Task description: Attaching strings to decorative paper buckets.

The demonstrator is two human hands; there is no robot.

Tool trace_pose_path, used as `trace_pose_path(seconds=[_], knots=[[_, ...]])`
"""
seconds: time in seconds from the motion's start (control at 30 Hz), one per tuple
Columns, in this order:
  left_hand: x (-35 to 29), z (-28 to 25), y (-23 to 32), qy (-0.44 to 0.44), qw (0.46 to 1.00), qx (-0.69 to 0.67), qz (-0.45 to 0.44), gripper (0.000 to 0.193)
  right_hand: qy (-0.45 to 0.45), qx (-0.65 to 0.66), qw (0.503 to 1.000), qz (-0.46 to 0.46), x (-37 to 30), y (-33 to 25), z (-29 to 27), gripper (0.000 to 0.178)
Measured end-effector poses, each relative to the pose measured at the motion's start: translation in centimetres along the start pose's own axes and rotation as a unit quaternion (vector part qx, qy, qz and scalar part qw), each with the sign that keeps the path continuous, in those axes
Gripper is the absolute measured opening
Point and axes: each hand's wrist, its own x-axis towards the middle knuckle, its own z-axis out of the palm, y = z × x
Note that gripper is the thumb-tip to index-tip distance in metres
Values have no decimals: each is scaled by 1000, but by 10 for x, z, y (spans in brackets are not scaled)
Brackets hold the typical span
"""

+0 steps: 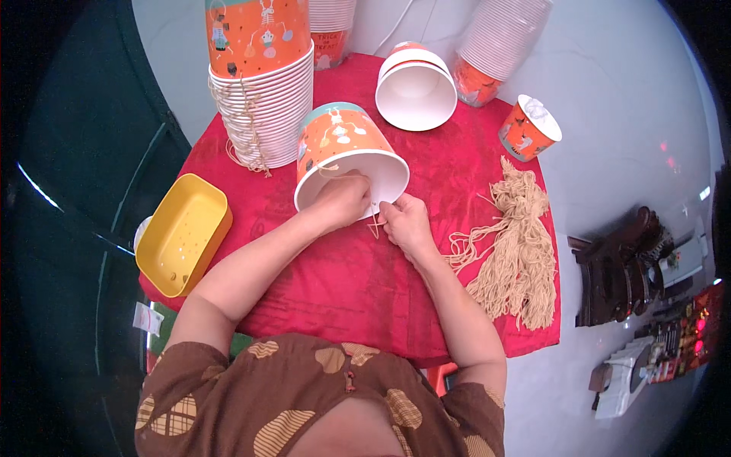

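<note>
An orange paper bucket (346, 137) with Halloween-style figures and a teal base lies tilted on its side, its white mouth facing me. My left hand (346, 199) reaches into the mouth with its fingers curled; what they grip is hidden. At the lower right of the rim, my right hand (407, 222) pinches closed beside a piece of tan twine (375, 226), which hangs at the rim between both hands. Another bit of twine shows at the rim's upper left. Right of my hands lies a big bundle of tan twine (521, 251), its loose ends trailing toward my right forearm.
Behind the bucket stands a tall stack of nested buckets (263, 114) with twine hanging down its side. White-mouthed buckets (416, 95) lie at the back. A small orange cup (531, 128) stands far right. A yellow tub (183, 228) sits left on the red tablecloth (335, 293).
</note>
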Motion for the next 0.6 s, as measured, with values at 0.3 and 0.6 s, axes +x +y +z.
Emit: trace_pose_path(seconds=[0.3,0.6], knots=[[3,-2,4,-53,998,15,-17,21,-19,-186,981,-57,-3,3,-15,17],[3,-7,12,-66,997,37,-34,29,-14,-455,875,-163,-32,-16,-10,12]])
